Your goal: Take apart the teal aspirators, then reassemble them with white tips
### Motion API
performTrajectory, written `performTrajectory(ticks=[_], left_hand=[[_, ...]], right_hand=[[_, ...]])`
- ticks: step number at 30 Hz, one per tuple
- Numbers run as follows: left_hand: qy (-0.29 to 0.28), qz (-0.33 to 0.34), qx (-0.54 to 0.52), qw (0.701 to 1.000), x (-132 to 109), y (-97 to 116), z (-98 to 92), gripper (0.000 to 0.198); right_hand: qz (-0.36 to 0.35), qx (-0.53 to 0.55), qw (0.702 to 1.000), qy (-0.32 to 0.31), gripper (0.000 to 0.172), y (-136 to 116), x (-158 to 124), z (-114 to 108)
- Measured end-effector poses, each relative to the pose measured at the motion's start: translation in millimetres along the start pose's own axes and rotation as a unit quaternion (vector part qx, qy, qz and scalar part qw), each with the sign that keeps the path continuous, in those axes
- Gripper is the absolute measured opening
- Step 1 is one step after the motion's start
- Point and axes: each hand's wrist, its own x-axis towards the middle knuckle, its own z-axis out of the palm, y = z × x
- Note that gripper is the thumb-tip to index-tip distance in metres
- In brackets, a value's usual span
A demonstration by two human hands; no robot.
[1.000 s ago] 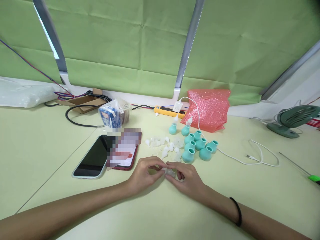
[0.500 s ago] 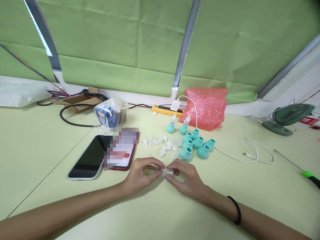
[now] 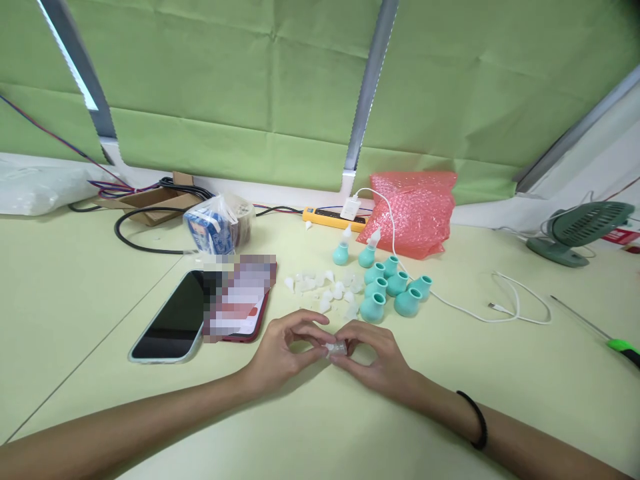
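While hands [image 3: 280, 345] [image 3: 374, 348] pinch a clear piece [image 3: 339, 349], left forefinger [image 3: 311, 315] now lifted

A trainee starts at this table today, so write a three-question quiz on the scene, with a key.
1. What small thing is at the fingertips of the left hand and the right hand?
2. True or false: two of the teal bulbs bear translucent tips.
3. The green-handled screwdriver lies: A, left of the teal bulbs; B, among them; C, right of them.
Key: 1, a small translucent piece; 2, true; 3, C.
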Motion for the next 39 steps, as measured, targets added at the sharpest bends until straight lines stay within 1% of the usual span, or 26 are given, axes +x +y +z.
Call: performTrajectory(ticks=[3, 8, 12, 15, 22, 27, 30, 35, 37, 39], left_hand=[[0.01, -0.006, 0.013, 1.0, 0.1, 0.0, -0.5, 0.029], [0.029, -0.035, 0.022, 0.999, 0.7, 2.0, 0.4, 0.029], [0.022, -0.054, 0.003, 0.998, 0.8, 3.0, 0.5, 0.029], [0.021, -0.055, 0.015, 0.998, 0.3, 3.0, 0.1, 0.027], [0.027, 0.012, 0.138, 0.99, -2.4, 3.7, 0.3, 0.018], [0.013, 0.029, 0.163, 0.986, -3.3, 3.7, 0.7, 0.022], [0.007, 0.057, 0.193, 0.98, -4.0, 4.0, 1.3, 0.023], [-0.009, 0.124, 0.233, 0.965, -6.2, 2.8, 2.2, 0.033], [-0.02, 0.158, 0.247, 0.956, -6.9, 2.0, 2.3, 0.038], [-0.028, 0.174, 0.26, 0.949, -7.3, 1.3, 2.3, 0.041]], right_hand=[[0.014, 0.003, 1.0, 0.001, 0.012, 0.0, -0.4, 0.0], [0.062, 0.054, 0.997, 0.006, 0.022, -2.4, -2.3, 1.3], [0.083, 0.084, 0.993, 0.001, 0.027, -2.6, -3.3, 2.3], [0.088, 0.087, 0.992, 0.006, 0.029, -1.3, -3.5, 2.5], [0.104, 0.088, 0.991, 0.007, 0.029, -1.3, -3.5, 1.6], [0.103, 0.092, 0.99, 0.005, 0.028, -2.2, -2.7, 1.5], [0.099, 0.093, 0.991, 0.008, 0.027, -1.7, -2.7, 1.6], [0.113, 0.091, 0.989, 0.015, 0.029, 0.2, -3.2, 1.9], [0.113, 0.094, 0.989, 0.015, 0.029, 0.5, -3.3, 2.1], [0.111, 0.096, 0.989, 0.019, 0.027, 0.3, -3.5, 2.2]])
